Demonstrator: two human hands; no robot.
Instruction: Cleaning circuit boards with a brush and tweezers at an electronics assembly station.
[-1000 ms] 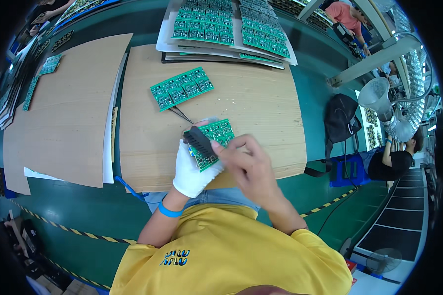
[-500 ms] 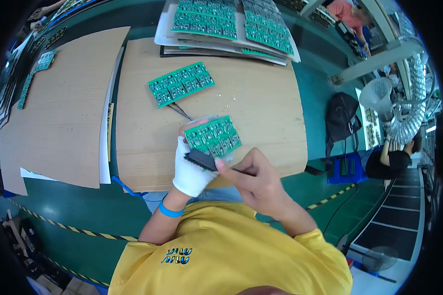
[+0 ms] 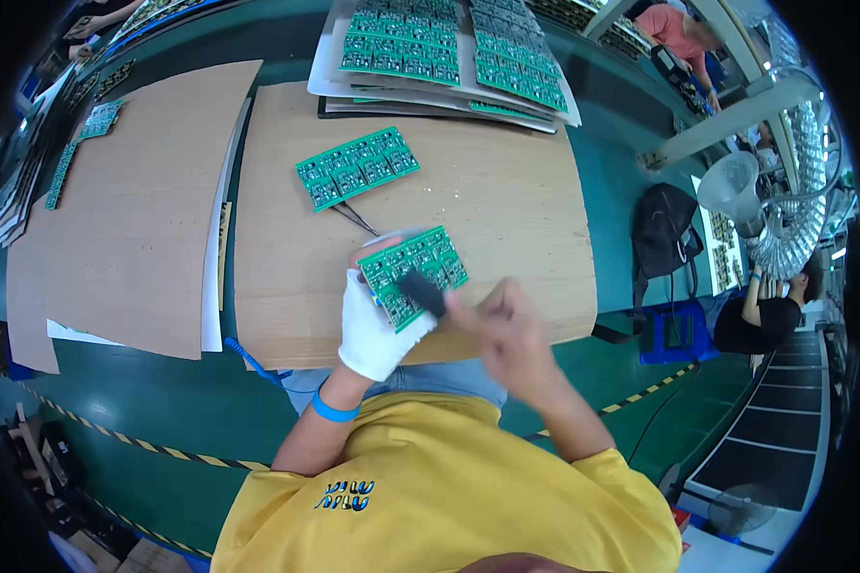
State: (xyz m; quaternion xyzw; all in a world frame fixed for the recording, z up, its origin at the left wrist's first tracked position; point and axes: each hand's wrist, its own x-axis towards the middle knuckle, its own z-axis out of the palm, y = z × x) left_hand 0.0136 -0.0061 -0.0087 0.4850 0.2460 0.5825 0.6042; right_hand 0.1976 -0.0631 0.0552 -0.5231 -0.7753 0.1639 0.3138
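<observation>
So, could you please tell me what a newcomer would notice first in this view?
Probably the green circuit board panel held up at the centre by the white-gloved left hand, with the bare right hand blurred as it works a dark brush-like tool across it. Next, a second green panel lying on the brown board behind, and trays of more panels stacked at the far edge.

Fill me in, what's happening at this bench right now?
A person in a yellow shirt holds a green circuit board panel in the white-gloved left hand over a wooden board. The bare right hand, blurred, has a dark brush-like tool on the panel's face. Another green panel and a pair of tweezers lie on the wood behind; more panels are stacked on trays at the far edge.
</observation>
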